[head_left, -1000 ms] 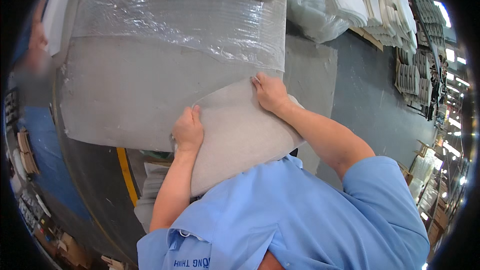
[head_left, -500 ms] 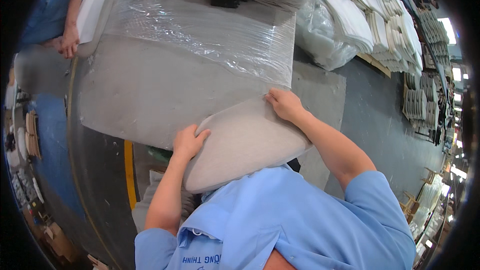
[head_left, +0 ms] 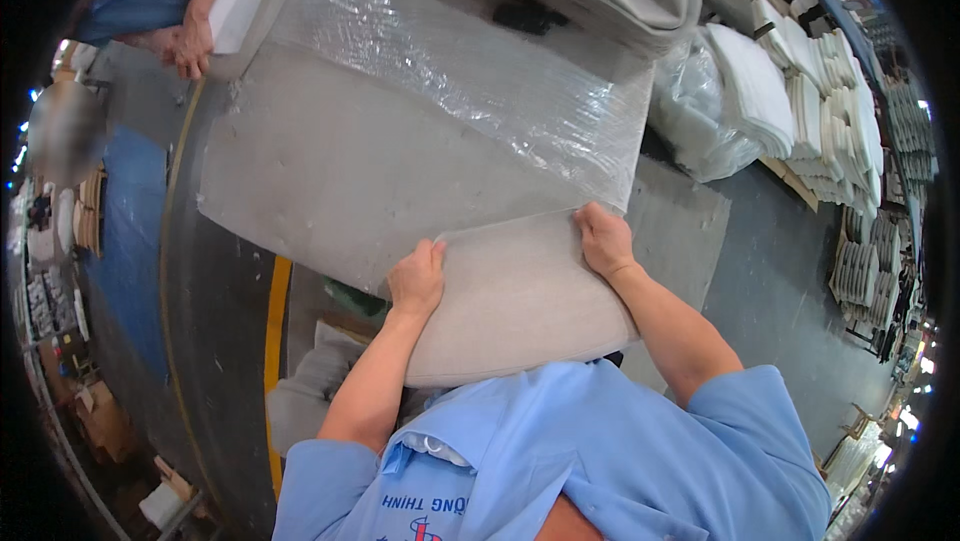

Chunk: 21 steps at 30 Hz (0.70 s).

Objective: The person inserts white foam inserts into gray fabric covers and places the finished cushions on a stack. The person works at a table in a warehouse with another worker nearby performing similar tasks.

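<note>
Left grip (head_left: 416,279), right grip (head_left: 605,241) pinching grey cushion (head_left: 522,306) corners; far edge straighter than before.

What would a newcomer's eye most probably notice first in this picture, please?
Probably the beige fabric cushion near the centre, gripped along its far edge by the left hand and the right hand. Beyond it, shiny clear plastic film covers part of the grey worktable. At the upper right, stacks of white pads would likely catch the eye too.
</note>
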Motion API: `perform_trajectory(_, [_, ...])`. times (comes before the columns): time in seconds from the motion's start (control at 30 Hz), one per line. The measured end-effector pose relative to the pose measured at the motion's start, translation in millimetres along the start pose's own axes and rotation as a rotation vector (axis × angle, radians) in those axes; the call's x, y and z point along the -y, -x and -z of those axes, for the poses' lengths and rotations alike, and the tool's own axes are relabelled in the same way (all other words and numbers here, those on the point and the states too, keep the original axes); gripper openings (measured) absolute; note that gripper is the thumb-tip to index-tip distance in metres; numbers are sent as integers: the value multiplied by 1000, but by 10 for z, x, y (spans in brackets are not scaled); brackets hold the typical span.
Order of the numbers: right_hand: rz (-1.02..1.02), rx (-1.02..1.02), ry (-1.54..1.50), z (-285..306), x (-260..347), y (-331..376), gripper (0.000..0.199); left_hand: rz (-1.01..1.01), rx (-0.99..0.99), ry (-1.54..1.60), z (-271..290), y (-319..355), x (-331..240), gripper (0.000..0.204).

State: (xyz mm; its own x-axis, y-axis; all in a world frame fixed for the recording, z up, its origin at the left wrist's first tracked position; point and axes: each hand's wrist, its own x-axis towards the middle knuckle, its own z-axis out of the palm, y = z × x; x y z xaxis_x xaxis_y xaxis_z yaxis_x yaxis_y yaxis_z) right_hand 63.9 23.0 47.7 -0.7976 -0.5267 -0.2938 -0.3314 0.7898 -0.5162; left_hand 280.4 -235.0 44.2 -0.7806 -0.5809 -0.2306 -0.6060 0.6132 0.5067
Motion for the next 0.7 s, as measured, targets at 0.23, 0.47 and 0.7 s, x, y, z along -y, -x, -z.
perform_trajectory(0.23, [-165,-195,-409,639,-241,141,35,-92,-73,34,400,225,284,42])
perform_trajectory(0.47, [-792,177,-850,1029,-320,1470,74,575,406,1205,616,1085,526,82])
perform_trajectory(0.7, [-462,-218,-1473,1055,-120,1593,66,127,279,1208,1022,860,-180,109])
